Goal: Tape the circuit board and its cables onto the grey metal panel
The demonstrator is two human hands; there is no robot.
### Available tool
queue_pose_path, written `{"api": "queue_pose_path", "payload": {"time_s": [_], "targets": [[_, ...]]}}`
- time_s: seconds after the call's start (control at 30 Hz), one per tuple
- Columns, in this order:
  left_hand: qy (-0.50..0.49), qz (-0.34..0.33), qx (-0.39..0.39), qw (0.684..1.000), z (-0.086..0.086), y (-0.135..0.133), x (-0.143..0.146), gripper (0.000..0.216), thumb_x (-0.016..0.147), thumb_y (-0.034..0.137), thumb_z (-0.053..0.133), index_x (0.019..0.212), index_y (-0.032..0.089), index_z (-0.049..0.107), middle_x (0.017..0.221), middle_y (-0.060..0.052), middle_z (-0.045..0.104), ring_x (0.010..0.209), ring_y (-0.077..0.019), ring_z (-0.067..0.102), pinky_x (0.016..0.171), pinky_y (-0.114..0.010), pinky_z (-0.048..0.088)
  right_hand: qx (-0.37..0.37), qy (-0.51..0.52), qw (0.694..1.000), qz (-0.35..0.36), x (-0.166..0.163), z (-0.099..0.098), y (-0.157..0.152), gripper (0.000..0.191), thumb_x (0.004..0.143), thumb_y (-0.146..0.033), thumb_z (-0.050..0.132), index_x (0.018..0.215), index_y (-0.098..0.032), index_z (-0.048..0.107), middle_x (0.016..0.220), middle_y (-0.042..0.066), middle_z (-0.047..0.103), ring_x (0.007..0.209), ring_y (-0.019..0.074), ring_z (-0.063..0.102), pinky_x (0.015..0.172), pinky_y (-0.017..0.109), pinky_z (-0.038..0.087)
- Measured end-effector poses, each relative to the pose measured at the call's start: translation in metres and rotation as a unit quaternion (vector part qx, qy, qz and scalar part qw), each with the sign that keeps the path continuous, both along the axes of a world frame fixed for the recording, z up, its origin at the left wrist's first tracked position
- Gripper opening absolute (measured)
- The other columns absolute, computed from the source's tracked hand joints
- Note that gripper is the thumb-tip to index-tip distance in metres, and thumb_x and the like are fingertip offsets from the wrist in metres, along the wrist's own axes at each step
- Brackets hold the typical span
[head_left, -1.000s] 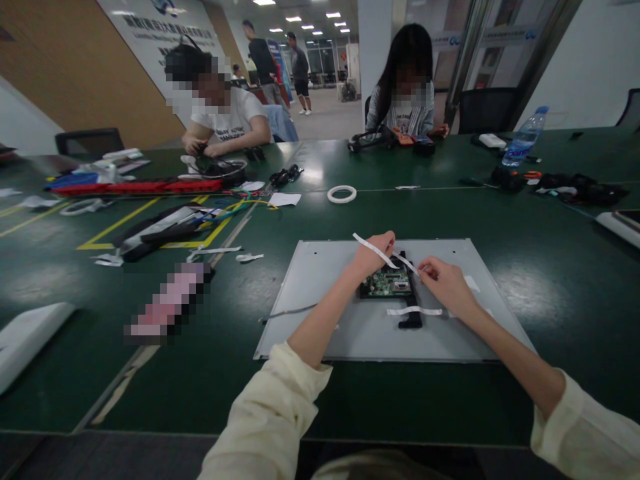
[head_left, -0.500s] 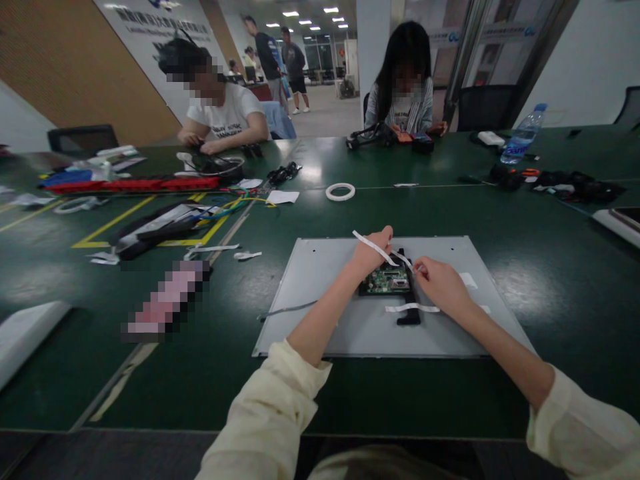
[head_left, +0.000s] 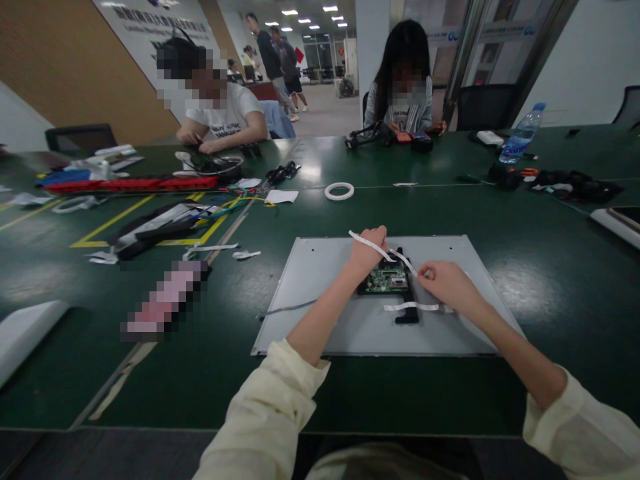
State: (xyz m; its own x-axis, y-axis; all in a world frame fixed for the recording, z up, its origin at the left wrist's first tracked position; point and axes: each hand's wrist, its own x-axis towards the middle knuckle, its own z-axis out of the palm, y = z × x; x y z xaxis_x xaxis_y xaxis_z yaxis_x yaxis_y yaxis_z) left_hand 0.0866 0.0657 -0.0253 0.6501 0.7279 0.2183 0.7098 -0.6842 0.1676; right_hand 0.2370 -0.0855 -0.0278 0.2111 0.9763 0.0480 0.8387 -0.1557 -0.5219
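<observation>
A grey flat panel lies on the table before me. On it sits a green circuit board beside a black bracket. My right hand pinches the lower end of a white tape strip at the bracket's right side. My left hand is closed over the board's upper left, its fingertips hidden from me. Across the back of that hand runs another length of white tape. Another tape piece crosses the bracket's lower part. A thin grey cable reaches over the panel's left edge.
Beyond the panel lies a tape roll. To the left are a pixelated pink object, tape scraps and a black pouch. A water bottle stands far right. Two people sit across the table.
My right hand has moved slightly right, its pinch still at the tape end, and the strip stretches a bit farther. My left hand has barely moved.
</observation>
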Motion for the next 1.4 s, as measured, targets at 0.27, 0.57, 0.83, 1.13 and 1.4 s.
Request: {"api": "queue_pose_path", "payload": {"time_s": [0.27, 0.57, 0.83, 1.13, 1.4], "targets": [[0.001, 0.002, -0.013, 1.000, 0.027, -0.003, -0.003, 0.012, 0.083, 0.017, 0.050, 0.093, 0.016, 0.058, 0.087, -0.008, 0.065, 0.083, -0.0207, 0.060, 0.071, -0.030, 0.041, -0.035, 0.078, 0.996, 0.025, 0.031, 0.002, -0.003, 0.027, 0.077, -0.039, 0.053, 0.082, -0.019, 0.069, 0.054, -0.002, 0.056, 0.052, 0.0124, 0.051, 0.052, 0.024, 0.031], [-0.024, -0.134, -0.071, 0.988, 0.100, -0.041, -0.011, 0.013, 0.081, 0.022, 0.053, 0.077, 0.013, 0.062, 0.074, -0.004, 0.063, 0.063, -0.0124, 0.054, 0.057, -0.024, 0.035, -0.120, 0.146, 0.979, 0.077, 0.038, 0.015, -0.017, 0.047, 0.085, -0.060, 0.045, 0.077, -0.018, 0.065, 0.064, 0.003, 0.065, 0.051, 0.0124, 0.059, 0.055, 0.024, 0.043], [-0.062, -0.228, -0.145, 0.961, 0.070, -0.080, -0.038, 0.014, 0.084, 0.020, 0.050, 0.084, 0.013, 0.062, 0.081, -0.004, 0.063, 0.073, -0.0129, 0.056, 0.066, -0.024, 0.040, -0.091, 0.122, 0.971, 0.184, 0.021, 0.017, -0.025, 0.044, 0.085, -0.057, 0.048, 0.081, -0.018, 0.069, 0.068, 0.002, 0.060, 0.060, 0.0125, 0.053, 0.055, 0.024, 0.037], [-0.132, -0.249, -0.189, 0.941, 0.024, -0.082, -0.044, 0.012, 0.085, 0.016, 0.051, 0.088, 0.015, 0.063, 0.087, -0.003, 0.060, 0.077, -0.0117, 0.056, 0.070, -0.025, 0.044, -0.069, 0.111, 0.964, 0.232, 0.016, 0.016, -0.029, 0.034, 0.077, -0.052, 0.062, 0.091, -0.022, 0.071, 0.095, 0.005, 0.055, 0.080, 0.0160, 0.053, 0.071, 0.029, 0.041], [-0.152, -0.241, -0.192, 0.939, 0.020, -0.085, -0.046, 0.013, 0.085, 0.016, 0.051, 0.089, 0.016, 0.064, 0.087, -0.004, 0.059, 0.077, -0.0119, 0.055, 0.069, -0.025, 0.044, -0.064, 0.158, 0.958, 0.232, 0.013, 0.011, -0.027, 0.027, 0.077, -0.045, 0.063, 0.080, -0.018, 0.067, 0.087, 0.004, 0.059, 0.080, 0.0161, 0.056, 0.071, 0.029, 0.042]]}}
